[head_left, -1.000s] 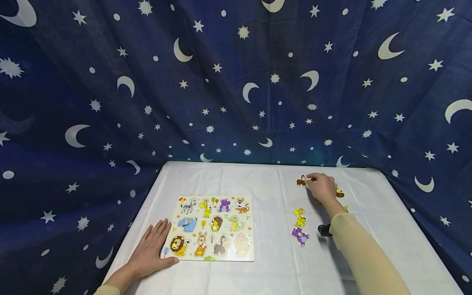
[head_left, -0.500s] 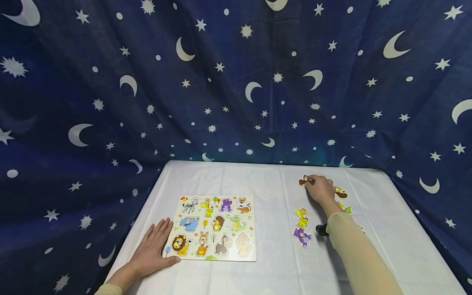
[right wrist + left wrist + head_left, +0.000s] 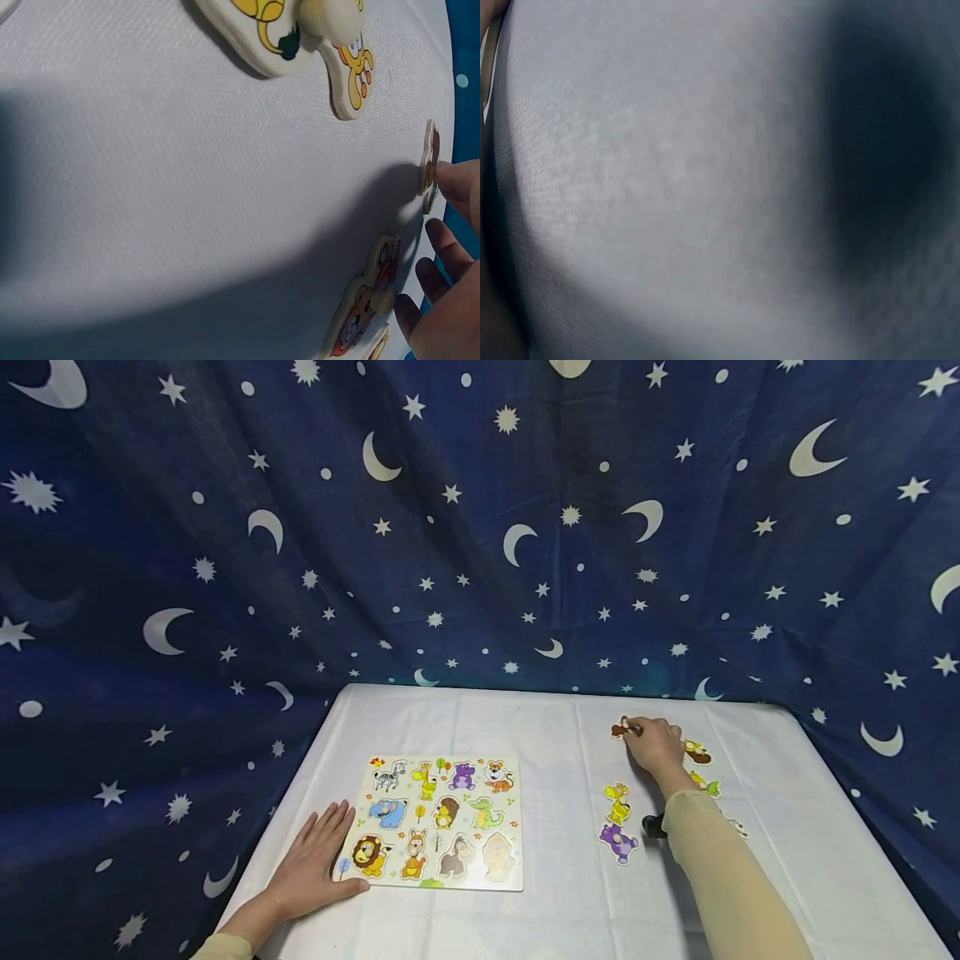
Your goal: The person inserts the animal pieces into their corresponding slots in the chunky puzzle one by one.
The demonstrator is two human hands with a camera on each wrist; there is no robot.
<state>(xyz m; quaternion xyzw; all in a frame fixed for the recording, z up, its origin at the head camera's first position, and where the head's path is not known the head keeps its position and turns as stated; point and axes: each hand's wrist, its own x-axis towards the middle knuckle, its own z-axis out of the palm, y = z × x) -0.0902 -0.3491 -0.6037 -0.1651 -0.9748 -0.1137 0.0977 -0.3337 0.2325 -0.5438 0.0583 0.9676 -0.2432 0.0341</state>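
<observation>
brown piece point(image 3: 618, 728) pokes out left of the right hand point(image 3: 656, 746), pinched in its fingertips.

Brown flat animal-shaped piece point(image 3: 618, 728), far edge of white cloth-covered table point(image 3: 525, 727): partly hidden by bare R hand point(image 3: 657, 747). White flat piece point(image 3: 739, 829), twd R edge: mostly hidden by cream sleeve point(image 3: 727, 877). L-wrist view: blurred; dark patch point(image 3: 885, 142) unident.

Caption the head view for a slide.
Left hand at the left edge of the board, right hand at a brown piece, white cloth beneath.
</observation>
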